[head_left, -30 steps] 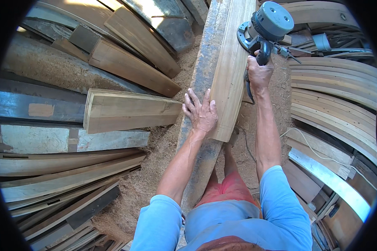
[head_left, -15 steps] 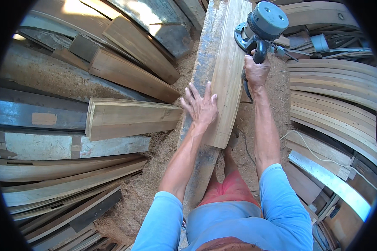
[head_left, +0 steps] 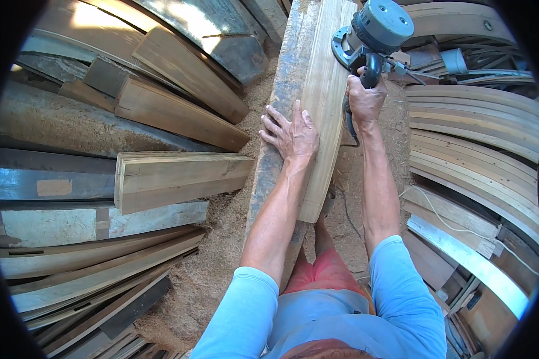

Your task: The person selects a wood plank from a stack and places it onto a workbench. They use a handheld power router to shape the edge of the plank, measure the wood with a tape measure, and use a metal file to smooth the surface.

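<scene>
A long pale wooden board lies lengthwise on a narrow, worn bench. My left hand rests along the board's left edge with its fingers spread, partly over the bench. My right hand is wrapped round the black side handle of a handheld router. The router has a round blue-grey motor housing and stands on the board's far right edge, its round base partly overhanging. A dark cord hangs from it beside my right wrist. The cutter is hidden.
Stacked planks and more boards lie left of the bench. Bundles of curved wooden strips are piled on the right, with a pale cord across timber below them. Sawdust and shavings cover the floor.
My left hand has moved a little farther forward along the board. The router and my right hand have shifted slightly away from me. The whole view has shifted slightly.
</scene>
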{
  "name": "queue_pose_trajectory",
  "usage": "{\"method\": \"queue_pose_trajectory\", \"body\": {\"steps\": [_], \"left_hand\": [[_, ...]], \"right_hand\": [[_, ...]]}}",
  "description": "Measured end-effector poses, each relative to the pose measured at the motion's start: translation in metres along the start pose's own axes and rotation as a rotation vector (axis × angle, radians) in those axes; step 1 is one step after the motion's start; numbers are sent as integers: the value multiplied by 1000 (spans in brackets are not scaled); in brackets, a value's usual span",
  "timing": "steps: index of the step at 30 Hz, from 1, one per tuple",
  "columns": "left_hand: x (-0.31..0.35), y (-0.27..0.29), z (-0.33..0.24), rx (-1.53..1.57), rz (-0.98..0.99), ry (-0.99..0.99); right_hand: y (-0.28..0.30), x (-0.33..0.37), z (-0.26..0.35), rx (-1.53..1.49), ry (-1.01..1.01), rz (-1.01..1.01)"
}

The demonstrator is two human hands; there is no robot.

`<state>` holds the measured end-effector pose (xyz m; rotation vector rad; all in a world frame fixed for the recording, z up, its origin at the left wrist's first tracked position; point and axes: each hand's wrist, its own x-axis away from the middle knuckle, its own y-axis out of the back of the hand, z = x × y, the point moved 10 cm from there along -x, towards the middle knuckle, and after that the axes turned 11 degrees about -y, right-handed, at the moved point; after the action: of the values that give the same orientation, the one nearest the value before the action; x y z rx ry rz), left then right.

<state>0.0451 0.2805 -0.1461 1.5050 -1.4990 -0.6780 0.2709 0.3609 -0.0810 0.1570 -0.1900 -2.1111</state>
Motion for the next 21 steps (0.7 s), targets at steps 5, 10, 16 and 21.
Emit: {"method": "queue_pose_trajectory", "body": {"steps": [5,10,16,21], "left_hand": [[-1,0,1,-27,-33,-17],[-2,-1,1,-58,-33,-24],[-2,0,-1,-64,-30,-28],[-2,0,1,-66,-24,-22]], "right_hand": [[-5,-12,-2,-2,-1,9],[-9,-25,0,-6,7,2],[-14,-42,1,-34,-2,13],[-20,-52,6,-47,-24,14]]}}
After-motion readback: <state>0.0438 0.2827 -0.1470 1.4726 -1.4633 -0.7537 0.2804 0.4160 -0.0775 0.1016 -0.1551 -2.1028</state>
